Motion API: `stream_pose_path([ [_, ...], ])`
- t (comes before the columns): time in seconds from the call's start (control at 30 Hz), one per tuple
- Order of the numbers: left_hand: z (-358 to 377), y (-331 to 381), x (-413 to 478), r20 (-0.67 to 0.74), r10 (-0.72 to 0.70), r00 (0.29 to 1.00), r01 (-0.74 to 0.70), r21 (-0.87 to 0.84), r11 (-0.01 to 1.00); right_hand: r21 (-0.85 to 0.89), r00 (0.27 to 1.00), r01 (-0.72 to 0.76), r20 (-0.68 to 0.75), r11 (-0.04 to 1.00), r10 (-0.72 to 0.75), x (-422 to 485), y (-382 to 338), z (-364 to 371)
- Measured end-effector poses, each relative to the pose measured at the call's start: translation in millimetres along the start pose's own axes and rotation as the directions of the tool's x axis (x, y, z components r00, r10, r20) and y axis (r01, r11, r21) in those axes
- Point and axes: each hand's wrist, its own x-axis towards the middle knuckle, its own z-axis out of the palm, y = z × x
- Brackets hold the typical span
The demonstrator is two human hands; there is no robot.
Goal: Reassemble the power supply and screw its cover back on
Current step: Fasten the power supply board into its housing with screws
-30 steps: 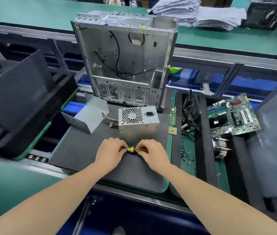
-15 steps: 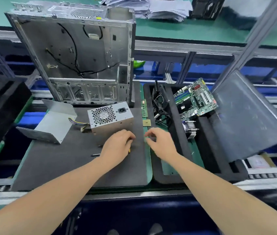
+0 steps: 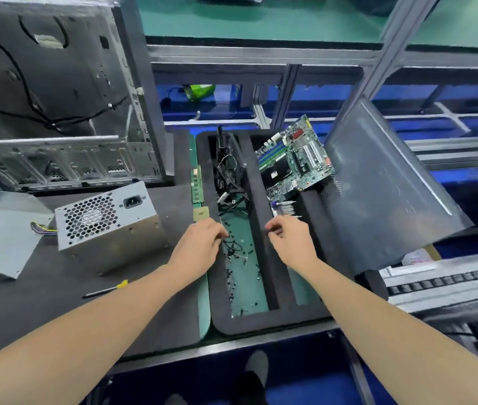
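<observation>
- Our left hand (image 3: 199, 247) reaches over the near edge of the black foam tray (image 3: 261, 320), its bent fingers down among the loose screws (image 3: 237, 258) scattered along the tray's left compartment. We cannot tell whether the fingertips pinch one.
- Our right hand (image 3: 290, 241) is held apart from the left, over the foam divider beside that compartment, with its fingers loosely curled towards the thumb. We cannot tell whether anything small sits between them.
- The power supply (image 3: 106, 220) stands on the dark mat (image 3: 56, 302) on the tabletop, left of our left hand, its fan grille and mains socket facing up towards us and a bunch of coloured wires coming out of its left side.
- Its cover (image 3: 1, 232), a bent sheet of grey metal, lies just left of it on the same mat, off the unit.
- The yellow-handled screwdriver (image 3: 106, 288) lies on the mat nearer to us than the power supply, touched by neither hand.
- Behind the power supply an open computer case (image 3: 56, 97) stands upright with black cables hanging inside.
- Farther back in the tray lie a tangle of cables (image 3: 229, 173) and, in the right compartment, a green motherboard (image 3: 293, 159), propped at a tilt.
- A grey panel (image 3: 386, 194) leans at the tray's right side.
</observation>
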Motion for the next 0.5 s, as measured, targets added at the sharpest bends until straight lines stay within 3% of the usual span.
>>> stream_pose_path([
  [0.1, 5.6, -11.4, 4.9, -0.051, -0.026, 0.998, 0.026, 0.001, 1.0, -0.105, 0.984, 0.144, 0.118, 0.984, -0.132, 14.5, -3.1, 6.1],
  [0.2, 8.3, -23.5, 7.6, -0.054, 0.004, 0.999, -0.003, 0.018, 1.0, -0.186, 0.923, 0.313, 0.292, 0.932, -0.251, 38.2, -17.4, 17.0],
  [0.33, 12.0, -32.5, 10.0, -0.061, -0.002, 0.998, 0.0, -0.04, 0.999, -0.445, 0.791, 0.438, 0.604, 0.781, -0.098, 69.7, -38.2, 48.1],
  [0.5, 14.1, -36.6, 11.8, -0.061, 0.005, 0.998, -0.008, -0.06, 0.998, -0.586, 0.733, 0.548, 0.68, 0.597, -0.005, 80.7, -42.4, 84.4],
])
